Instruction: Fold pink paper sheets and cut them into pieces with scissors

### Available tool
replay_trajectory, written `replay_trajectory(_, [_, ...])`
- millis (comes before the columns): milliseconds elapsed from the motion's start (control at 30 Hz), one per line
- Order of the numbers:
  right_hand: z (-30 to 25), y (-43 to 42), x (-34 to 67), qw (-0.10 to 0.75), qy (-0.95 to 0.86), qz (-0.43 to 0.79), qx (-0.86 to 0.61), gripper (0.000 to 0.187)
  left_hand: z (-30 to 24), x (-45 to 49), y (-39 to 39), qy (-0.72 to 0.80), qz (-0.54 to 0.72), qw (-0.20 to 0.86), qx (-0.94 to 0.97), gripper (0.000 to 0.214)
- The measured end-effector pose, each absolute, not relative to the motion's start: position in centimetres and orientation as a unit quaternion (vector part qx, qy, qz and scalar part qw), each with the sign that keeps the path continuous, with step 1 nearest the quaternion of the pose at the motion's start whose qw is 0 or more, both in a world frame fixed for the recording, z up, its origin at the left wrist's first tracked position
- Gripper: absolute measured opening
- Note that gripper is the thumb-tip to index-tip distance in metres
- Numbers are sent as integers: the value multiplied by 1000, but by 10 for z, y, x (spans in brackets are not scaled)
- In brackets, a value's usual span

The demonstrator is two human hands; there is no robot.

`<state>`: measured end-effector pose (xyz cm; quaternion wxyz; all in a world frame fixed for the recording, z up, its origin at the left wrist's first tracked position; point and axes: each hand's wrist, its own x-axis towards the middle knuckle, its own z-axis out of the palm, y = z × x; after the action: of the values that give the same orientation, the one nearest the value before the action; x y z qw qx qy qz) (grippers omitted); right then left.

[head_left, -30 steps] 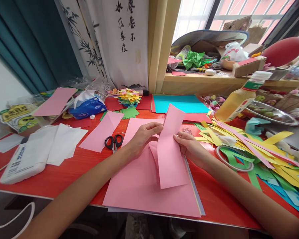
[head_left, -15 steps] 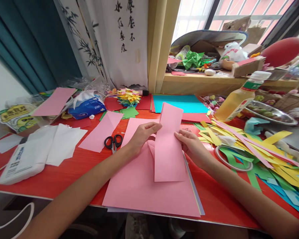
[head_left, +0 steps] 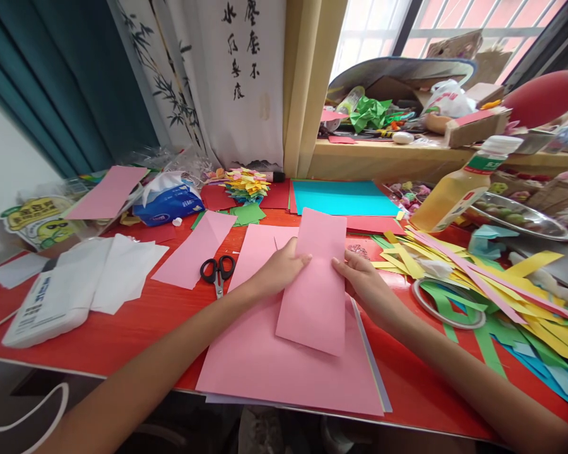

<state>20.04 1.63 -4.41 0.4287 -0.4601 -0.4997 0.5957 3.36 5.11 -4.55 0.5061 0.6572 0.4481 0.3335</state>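
A pink sheet of paper (head_left: 315,296), folded into a narrow rectangle in the earlier view, is held up between my two hands. My left hand (head_left: 286,268) pinches its left edge, thumb on the front and fingers behind. On the opposite edge, my right hand (head_left: 360,271) grips it with the thumb in front. Below lies a stack of large pink paper (head_left: 246,369), with pale lilac and other sheets peeking out at its right side. Black-handled scissors (head_left: 218,271) rest left of the stack, close to my left forearm.
Another pink piece (head_left: 194,252) lies left of the scissors, near white sheets (head_left: 123,277) and a blue tissue pack (head_left: 168,203). On the right are a tape roll (head_left: 476,318), coloured paper strips (head_left: 544,309) and a tilted bottle (head_left: 459,189). Blue paper (head_left: 345,198) lies at the back.
The folded pink paper has come down slightly and turned, its lower end shifting left. Both hands have moved lower along its edges, and the loose flap at its left no longer shows.
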Motion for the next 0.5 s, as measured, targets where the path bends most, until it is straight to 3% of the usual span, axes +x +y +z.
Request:
replay_trajectory(133, [-47,14,200,418,-484,619,-455,33,-34,30,52,454,297,421,727,38])
replay_trajectory(367, [-53,19,201,408,-458,664,-428,36,25,-61,91,554,401,295,667,39])
replay_trajectory(500, [-53,21,201,396,-465,665,-430,33,10,-129,111,677,334,246,608,29])
